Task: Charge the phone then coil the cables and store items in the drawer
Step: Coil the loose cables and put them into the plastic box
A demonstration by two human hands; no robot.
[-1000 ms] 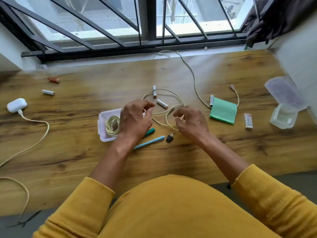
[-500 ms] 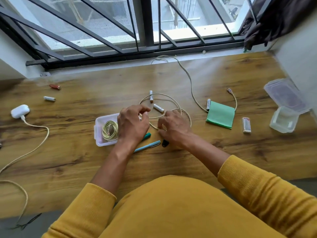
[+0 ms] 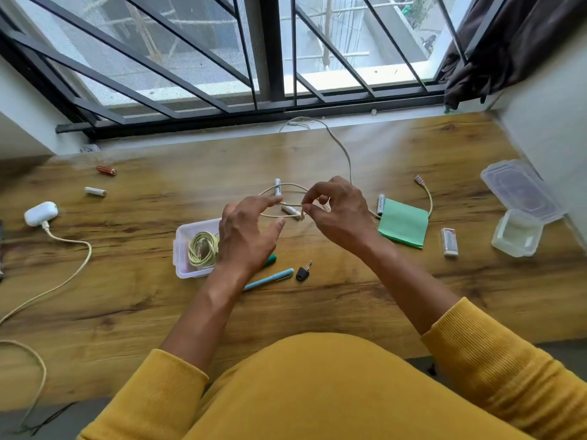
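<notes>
A long cream cable [image 3: 341, 150] runs from the window sill down to the middle of the wooden table [image 3: 127, 300], where part of it forms a loop. My right hand [image 3: 340, 217] pinches that loop between thumb and fingers, lifted a little off the table. My left hand [image 3: 246, 236] hovers just left of it with fingers spread, its index finger touching the loop. A small clear box [image 3: 181, 249] under my left hand holds a coiled yellowish cable [image 3: 201, 250]. A white charger [image 3: 40, 213] with its own cable lies at far left.
Several batteries lie scattered, one [image 3: 95, 191] at the left and one [image 3: 380, 204] by a green notepad [image 3: 403, 223]. A blue pen [image 3: 270, 278], a small key [image 3: 303, 272], a lighter-like block [image 3: 449, 242] and two clear containers [image 3: 516, 236] sit nearby. A window grille stands behind.
My right hand has risen from the table and moved right, lifting the cable loop. My left hand has opened its fingers beside the loop. The camera tilted upward.
</notes>
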